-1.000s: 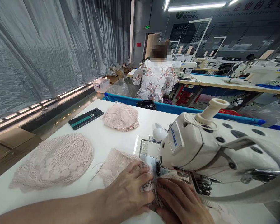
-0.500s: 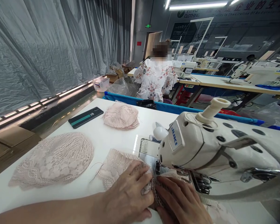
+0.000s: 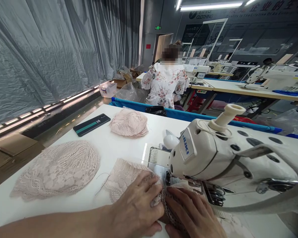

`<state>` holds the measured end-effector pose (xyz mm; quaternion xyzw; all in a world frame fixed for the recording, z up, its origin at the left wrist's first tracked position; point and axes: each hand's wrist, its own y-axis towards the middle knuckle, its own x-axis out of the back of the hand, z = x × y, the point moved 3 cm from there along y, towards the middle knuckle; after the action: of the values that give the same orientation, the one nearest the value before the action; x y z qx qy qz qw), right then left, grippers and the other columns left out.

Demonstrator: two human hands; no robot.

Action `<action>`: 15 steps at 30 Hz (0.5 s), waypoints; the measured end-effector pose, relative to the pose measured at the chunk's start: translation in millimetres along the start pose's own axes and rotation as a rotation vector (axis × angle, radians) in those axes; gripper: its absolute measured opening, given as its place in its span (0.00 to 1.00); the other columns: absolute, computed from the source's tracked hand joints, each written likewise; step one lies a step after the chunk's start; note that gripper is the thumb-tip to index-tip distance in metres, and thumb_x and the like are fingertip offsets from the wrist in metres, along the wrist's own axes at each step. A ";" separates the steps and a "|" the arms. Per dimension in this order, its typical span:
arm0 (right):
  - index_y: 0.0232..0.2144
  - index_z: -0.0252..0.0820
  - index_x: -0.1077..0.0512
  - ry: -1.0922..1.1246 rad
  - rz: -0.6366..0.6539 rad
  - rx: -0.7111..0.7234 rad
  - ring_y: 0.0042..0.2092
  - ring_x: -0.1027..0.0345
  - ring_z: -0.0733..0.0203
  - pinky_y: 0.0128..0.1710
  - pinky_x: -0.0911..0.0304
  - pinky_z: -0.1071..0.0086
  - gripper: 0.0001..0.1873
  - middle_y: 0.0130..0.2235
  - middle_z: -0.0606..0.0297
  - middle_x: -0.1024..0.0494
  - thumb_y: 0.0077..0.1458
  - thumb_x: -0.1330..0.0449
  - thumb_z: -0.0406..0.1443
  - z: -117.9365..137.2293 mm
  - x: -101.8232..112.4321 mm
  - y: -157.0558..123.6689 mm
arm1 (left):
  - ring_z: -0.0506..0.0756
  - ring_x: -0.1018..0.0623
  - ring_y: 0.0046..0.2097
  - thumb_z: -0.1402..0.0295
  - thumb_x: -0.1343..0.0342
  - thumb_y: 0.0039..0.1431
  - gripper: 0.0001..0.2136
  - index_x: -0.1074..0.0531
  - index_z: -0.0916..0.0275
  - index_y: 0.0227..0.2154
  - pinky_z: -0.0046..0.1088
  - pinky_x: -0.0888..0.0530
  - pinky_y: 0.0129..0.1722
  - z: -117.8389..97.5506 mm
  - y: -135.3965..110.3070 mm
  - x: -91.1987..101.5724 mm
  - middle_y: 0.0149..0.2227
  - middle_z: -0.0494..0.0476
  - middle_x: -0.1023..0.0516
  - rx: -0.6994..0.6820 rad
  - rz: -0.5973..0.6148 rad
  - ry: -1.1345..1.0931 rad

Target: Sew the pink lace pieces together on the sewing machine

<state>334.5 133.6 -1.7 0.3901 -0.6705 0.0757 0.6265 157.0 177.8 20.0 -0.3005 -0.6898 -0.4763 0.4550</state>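
Note:
My left hand (image 3: 136, 206) lies on a pale pink lace piece (image 3: 123, 177) on the white table (image 3: 106, 148), its fingers pressed down on the fabric just in front of the needle area. My right hand (image 3: 195, 215) presses the same lace beside it, fingertips meeting those of the left under the head of the white Juki sewing machine (image 3: 228, 158). The lace edge bunches between the two hands. The needle itself is hidden by the machine head.
A large stack of pink lace pieces (image 3: 57, 170) lies at the left, a smaller stack (image 3: 129, 123) at the back. A black phone (image 3: 91, 125) rests near the far edge. A person in a floral top (image 3: 165, 84) sits at another table beyond.
Both hands have kept pressing the lace at the machine; the right hand has slid slightly toward me. Little else has moved.

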 end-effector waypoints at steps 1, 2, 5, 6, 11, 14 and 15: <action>0.47 0.35 0.25 0.001 -0.005 -0.001 0.46 0.26 0.42 0.33 0.30 0.60 0.20 0.48 0.49 0.21 0.52 0.41 0.36 -0.1 0.3 -0.4 | 0.62 0.34 0.57 0.63 0.39 0.55 0.13 0.32 0.64 0.38 0.48 0.41 0.60 -0.1 -0.1 -0.1 0.49 0.65 0.29 0.004 0.001 0.000; 0.47 0.35 0.25 0.004 -0.007 -0.001 0.46 0.26 0.43 0.33 0.30 0.60 0.20 0.48 0.49 0.21 0.52 0.41 0.36 -0.1 0.5 -0.7 | 0.62 0.34 0.57 0.63 0.39 0.55 0.13 0.32 0.64 0.38 0.48 0.41 0.60 -0.2 -0.2 -0.2 0.49 0.65 0.29 0.006 0.004 0.001; 0.48 0.36 0.25 0.007 -0.007 -0.007 0.45 0.25 0.45 0.35 0.30 0.60 0.21 0.48 0.50 0.21 0.52 0.40 0.38 -0.3 -0.2 -1.3 | 0.62 0.35 0.58 0.63 0.39 0.55 0.13 0.31 0.64 0.38 0.48 0.41 0.61 0.1 -0.2 -0.2 0.49 0.65 0.30 0.011 0.010 0.002; 0.48 0.37 0.25 0.001 -0.008 -0.004 0.46 0.25 0.44 0.35 0.30 0.60 0.21 0.48 0.51 0.21 0.52 0.40 0.39 -0.3 -0.6 -1.4 | 0.62 0.35 0.58 0.63 0.39 0.55 0.12 0.31 0.64 0.38 0.48 0.42 0.61 0.3 -0.1 0.0 0.49 0.65 0.30 0.009 0.008 0.001; 0.47 0.36 0.25 -0.037 0.017 0.020 0.46 0.25 0.43 0.35 0.29 0.58 0.21 0.48 0.50 0.21 0.52 0.40 0.39 -0.2 -3.0 -1.7 | 0.62 0.34 0.57 0.62 0.38 0.55 0.13 0.31 0.64 0.38 0.47 0.42 0.61 1.9 0.0 -0.2 0.49 0.65 0.30 -0.005 -0.017 0.000; 0.47 0.36 0.25 -0.063 0.030 0.045 0.45 0.25 0.41 0.33 0.29 0.58 0.20 0.48 0.50 0.21 0.52 0.41 0.38 0.1 -3.5 -2.7 | 0.62 0.35 0.58 0.63 0.39 0.55 0.12 0.32 0.64 0.37 0.47 0.41 0.60 2.0 -0.3 -2.9 0.48 0.65 0.30 -0.010 -0.020 0.005; 0.47 0.36 0.25 -0.069 0.026 0.050 0.45 0.25 0.40 0.33 0.29 0.57 0.20 0.48 0.51 0.21 0.52 0.41 0.38 0.1 -3.6 -3.1 | 0.61 0.35 0.57 0.63 0.40 0.55 0.11 0.32 0.64 0.37 0.47 0.41 0.60 2.0 -0.4 -4.0 0.48 0.64 0.29 -0.008 -0.024 0.004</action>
<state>336.0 133.0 -6.2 0.3990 -0.6948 0.0869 0.5920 157.6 179.6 15.9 -0.2931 -0.6905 -0.4850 0.4495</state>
